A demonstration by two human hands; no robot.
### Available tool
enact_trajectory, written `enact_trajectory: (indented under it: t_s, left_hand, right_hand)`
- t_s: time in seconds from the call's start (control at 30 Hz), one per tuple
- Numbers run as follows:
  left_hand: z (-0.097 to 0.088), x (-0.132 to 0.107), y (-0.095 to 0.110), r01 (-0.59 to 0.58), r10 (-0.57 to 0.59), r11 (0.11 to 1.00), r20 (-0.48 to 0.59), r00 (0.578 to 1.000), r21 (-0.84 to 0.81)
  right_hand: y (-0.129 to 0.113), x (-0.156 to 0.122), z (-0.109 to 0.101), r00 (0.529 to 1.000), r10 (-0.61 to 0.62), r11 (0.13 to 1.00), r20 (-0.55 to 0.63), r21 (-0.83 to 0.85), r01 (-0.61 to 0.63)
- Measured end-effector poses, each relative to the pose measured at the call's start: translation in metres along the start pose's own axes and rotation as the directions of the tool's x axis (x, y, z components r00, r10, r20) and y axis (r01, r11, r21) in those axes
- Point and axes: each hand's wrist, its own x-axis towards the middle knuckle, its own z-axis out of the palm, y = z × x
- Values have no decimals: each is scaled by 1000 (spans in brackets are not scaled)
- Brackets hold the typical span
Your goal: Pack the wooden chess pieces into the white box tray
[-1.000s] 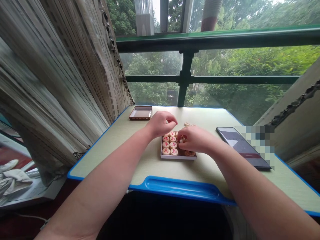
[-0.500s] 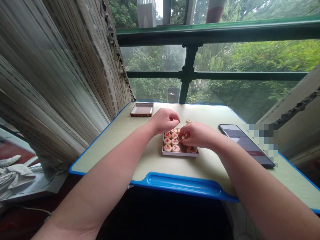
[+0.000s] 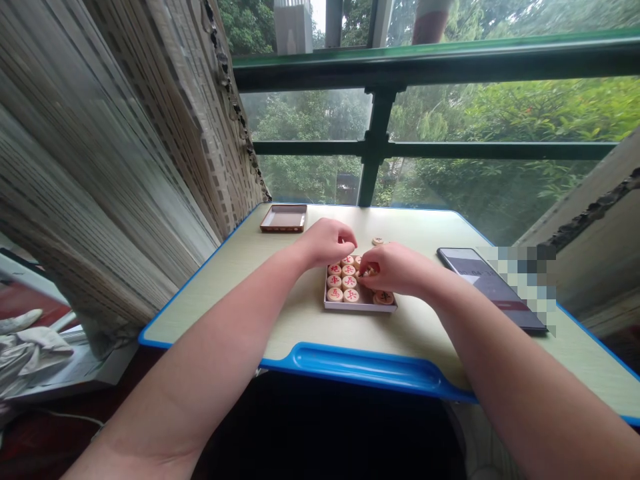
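Note:
A shallow box (image 3: pixel 360 307) on the table holds round wooden xiangqi pieces (image 3: pixel 349 283), with red characters on the left side. My right hand (image 3: pixel 395 268) reaches into the box, fingertips pinched on a xiangqi piece (image 3: pixel 369 272) that they partly cover. One dark-marked piece (image 3: pixel 383 297) lies in the near right corner of the box. Just above the far left edge of the box, my left hand (image 3: pixel 327 241) is curled, thumb close to the fingers; what it holds, if anything, is hidden. A loose piece (image 3: pixel 378 240) lies on the table beyond my right hand.
The brown box lid (image 3: pixel 283 219) lies at the far left of the table (image 3: pixel 235 293). A phone (image 3: pixel 493 287) rests at the right. Along the near edge runs a blue pen groove (image 3: pixel 367 370). Curtains (image 3: pixel 115 113) and a green window rail (image 3: pixel 430 70) border the table.
Both hands stay nearly in place. My left fingers have shifted very slightly left, and my right fingertips have moved slightly among the pieces in the box.

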Motion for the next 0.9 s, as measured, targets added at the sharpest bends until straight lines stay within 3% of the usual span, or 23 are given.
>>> enact_trajectory:
  t_s: [0.57,0.77,0.9]
  left_hand:
    - [0,3,-18,137,-131,983,-60,990,118]
    - [2,4,-26,192,-201,952,16,979,237]
    - [2,4,-29,223,-229,953,5,973,206]
  right_hand:
    - [3,0,-1,999,30,999,-22,-20,-30]
    - [0,0,0,996,76,996,-42,-36,-78]
    - [-2,-2,-2,996,67,997,-51,-21,-68]
